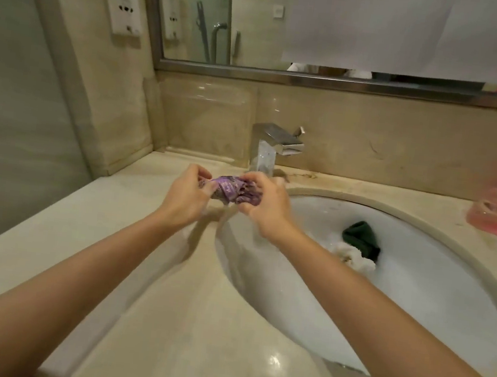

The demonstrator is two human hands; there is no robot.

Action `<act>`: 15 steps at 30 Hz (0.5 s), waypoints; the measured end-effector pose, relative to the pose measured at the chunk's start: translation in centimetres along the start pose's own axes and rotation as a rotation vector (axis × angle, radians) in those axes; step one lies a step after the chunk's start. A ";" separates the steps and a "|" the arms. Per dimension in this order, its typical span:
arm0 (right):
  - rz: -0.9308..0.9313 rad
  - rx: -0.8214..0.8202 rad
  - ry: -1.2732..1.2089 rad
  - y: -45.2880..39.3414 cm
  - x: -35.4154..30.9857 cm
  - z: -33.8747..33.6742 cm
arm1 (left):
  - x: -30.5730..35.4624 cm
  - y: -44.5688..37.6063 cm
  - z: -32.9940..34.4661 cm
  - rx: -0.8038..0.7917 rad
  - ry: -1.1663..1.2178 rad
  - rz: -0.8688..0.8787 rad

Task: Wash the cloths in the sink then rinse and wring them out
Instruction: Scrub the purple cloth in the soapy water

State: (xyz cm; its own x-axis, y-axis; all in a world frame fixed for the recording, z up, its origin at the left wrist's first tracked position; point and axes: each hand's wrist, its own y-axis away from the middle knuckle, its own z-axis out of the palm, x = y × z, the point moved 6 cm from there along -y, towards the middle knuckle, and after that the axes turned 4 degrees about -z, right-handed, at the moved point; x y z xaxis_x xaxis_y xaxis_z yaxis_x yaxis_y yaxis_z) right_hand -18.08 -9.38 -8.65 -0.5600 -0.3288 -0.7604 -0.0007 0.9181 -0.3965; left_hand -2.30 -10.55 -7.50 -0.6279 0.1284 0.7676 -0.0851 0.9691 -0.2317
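Purple cloth (234, 190) twisted between left hand (186, 195) and right hand (265, 207), each grip pinching an end | held over worktop (145, 269) beside sink (417, 220) | risk: wrung water spills onto worktop, not basin.

Beige marble walls (371, 131), framed mirror (199, 12)

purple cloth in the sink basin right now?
No: both the left hand and right hand grip the purple cloth in the air over the countertop by the sink rim.
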 end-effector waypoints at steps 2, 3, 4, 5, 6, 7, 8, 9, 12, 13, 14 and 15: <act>0.034 -0.021 -0.032 -0.7 -0.6 2.1 | -2.1 -0.8 -1.2 0.052 0.012 -0.055; 0.049 -0.054 -0.048 -0.9 -0.7 3.3 | -2.9 -0.9 -1.4 0.029 0.003 -0.088; 0.066 -0.096 -0.050 -0.9 -0.6 4.4 | -3.8 -1.0 -1.3 -0.017 -0.013 -0.117; 0.079 -0.134 -0.029 -0.8 -0.4 5.2 | -4.4 -0.8 -1.1 -0.073 -0.049 -0.137; 0.090 -0.162 -0.002 -0.7 -0.2 5.7 | -4.9 -0.7 -0.8 -0.118 -0.097 -0.143; 0.099 -0.170 0.013 -0.5 -0.1 5.9 | -4.9 -0.4 -0.7 -0.137 -0.163 -0.143; 0.103 -0.167 0.018 -0.2 0.0 5.6 | -4.9 0.0 -0.6 -0.131 -0.211 -0.137; 0.098 -0.158 0.021 0.0 0.1 5.2 | -4.5 0.4 -0.7 -0.096 -0.236 -0.116; 0.098 -0.138 0.048 0.7 0.8 3.2 | -2.3 1.3 -0.9 0.040 -0.219 0.086; 0.119 -0.131 0.058 0.9 1.3 2.3 | -1.5 1.6 -0.6 0.054 -0.209 0.147; 0.143 -0.123 0.071 1.1 1.9 1.3 | -0.7 1.9 -0.3 0.057 -0.197 0.193; 0.168 -0.115 0.090 1.4 2.5 0.3 | -0.1 2.1 0.2 0.046 -0.185 0.223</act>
State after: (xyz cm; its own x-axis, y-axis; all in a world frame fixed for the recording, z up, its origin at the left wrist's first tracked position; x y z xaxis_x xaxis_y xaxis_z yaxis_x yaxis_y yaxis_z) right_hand -19.26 -8.94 -11.25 -0.6321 -0.1524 -0.7598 0.0075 0.9792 -0.2027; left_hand -2.59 -8.53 -8.16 -0.7649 0.2924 0.5739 0.0385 0.9102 -0.4124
